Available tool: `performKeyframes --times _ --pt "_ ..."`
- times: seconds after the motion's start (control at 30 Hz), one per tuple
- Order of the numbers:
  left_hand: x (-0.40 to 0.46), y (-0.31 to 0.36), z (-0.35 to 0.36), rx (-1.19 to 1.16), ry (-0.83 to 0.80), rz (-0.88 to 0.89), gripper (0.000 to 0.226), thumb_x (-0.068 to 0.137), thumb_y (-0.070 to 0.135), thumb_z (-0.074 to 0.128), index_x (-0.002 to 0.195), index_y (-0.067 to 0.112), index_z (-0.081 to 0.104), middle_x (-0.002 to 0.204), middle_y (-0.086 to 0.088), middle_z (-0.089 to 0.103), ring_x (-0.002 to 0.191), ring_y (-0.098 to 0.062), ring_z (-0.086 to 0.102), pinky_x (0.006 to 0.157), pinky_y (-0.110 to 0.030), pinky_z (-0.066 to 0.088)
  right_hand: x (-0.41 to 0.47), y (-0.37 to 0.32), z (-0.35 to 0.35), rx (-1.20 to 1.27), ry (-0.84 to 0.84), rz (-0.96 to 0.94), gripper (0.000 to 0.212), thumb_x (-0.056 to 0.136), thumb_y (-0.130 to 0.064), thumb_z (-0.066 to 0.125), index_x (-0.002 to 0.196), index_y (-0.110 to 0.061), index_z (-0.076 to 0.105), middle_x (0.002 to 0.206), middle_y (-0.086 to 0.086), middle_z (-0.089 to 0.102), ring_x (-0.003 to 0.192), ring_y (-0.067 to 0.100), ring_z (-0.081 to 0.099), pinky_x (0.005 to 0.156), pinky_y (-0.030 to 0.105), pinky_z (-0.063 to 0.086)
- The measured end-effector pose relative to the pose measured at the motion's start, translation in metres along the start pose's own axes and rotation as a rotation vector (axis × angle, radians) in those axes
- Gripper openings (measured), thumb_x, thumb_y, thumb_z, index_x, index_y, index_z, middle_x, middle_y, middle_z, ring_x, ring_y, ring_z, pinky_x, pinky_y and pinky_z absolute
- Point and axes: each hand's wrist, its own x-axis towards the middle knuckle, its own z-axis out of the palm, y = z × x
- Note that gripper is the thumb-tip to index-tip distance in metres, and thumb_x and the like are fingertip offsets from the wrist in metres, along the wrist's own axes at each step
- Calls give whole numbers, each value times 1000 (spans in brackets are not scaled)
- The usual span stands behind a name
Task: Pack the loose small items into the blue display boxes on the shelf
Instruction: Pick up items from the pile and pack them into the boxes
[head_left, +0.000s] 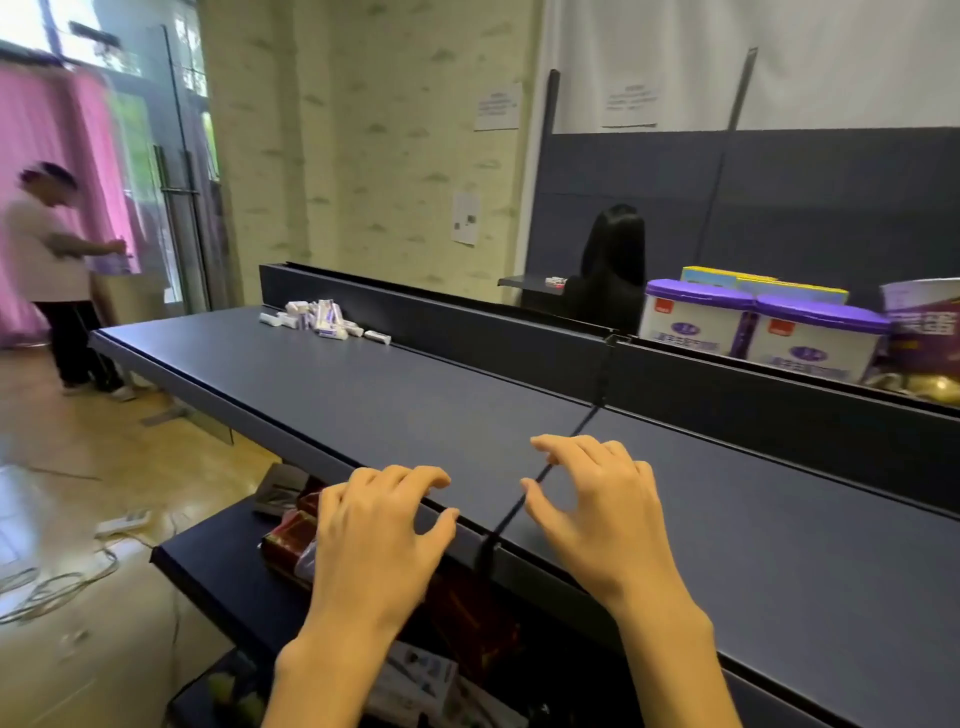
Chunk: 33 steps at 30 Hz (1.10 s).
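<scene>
Purple-lidded white tubs (696, 317), label writing too blurred to read, stand behind the shelf (415, 410). Loose small items (322, 319), white and purple, piled at shelf's far left end. Left hand (374, 540) and right hand (597, 509) over the near edge, fingers loosely curled, holding nothing

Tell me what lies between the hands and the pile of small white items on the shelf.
Nothing visible does. Left hand and right hand are at the near edge of the shelf; the pile of small items lies at its far left end, with bare shelf top between. No blue display boxes show.
</scene>
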Motion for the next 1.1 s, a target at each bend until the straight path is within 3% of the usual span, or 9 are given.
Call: performKeyframes --times 0.27,0.4,0.6,0.8,1.1 --pt "51 -96 0 37 -10 1 30 70 36 80 96 32 66 84 15 65 84 -15 59 75 -33 38 46 -59 81 44 -35 25 35 83 -43 57 114 -29 64 104 -12 65 96 17 58 76 30 34" --pt "79 -143 5 18 -47 13 30 70 36 81 96 33 66 85 17 65 85 -14 60 77 -34 41 74 -83 118 47 -30 74 32 84 -37 68 114 -29 64 105 -11 65 98 18 58 77 31 33" --pt "117 -212 8 -10 -67 -8 31 71 39 79 98 34 65 84 18 64 83 -11 60 77 -30 37 119 -124 165 50 -34 80 33 85 -37 68 117 -29 63 106 -11 65 100 18 57 80 31 31" --pt "148 -276 7 -72 -61 -49 29 75 40 76 102 34 66 88 18 64 89 -11 58 82 -29 33 154 -157 201 18 -57 106 35 86 -38 66 119 -30 62 108 -12 64 102 16 55 81 29 28" --pt "194 -373 5 -215 -180 41 32 87 49 58 117 41 56 105 20 58 107 -3 47 89 -19 19 183 -237 268 -60 -10 194 32 83 -37 70 114 -30 64 101 -14 64 92 13 57 78 30 31"
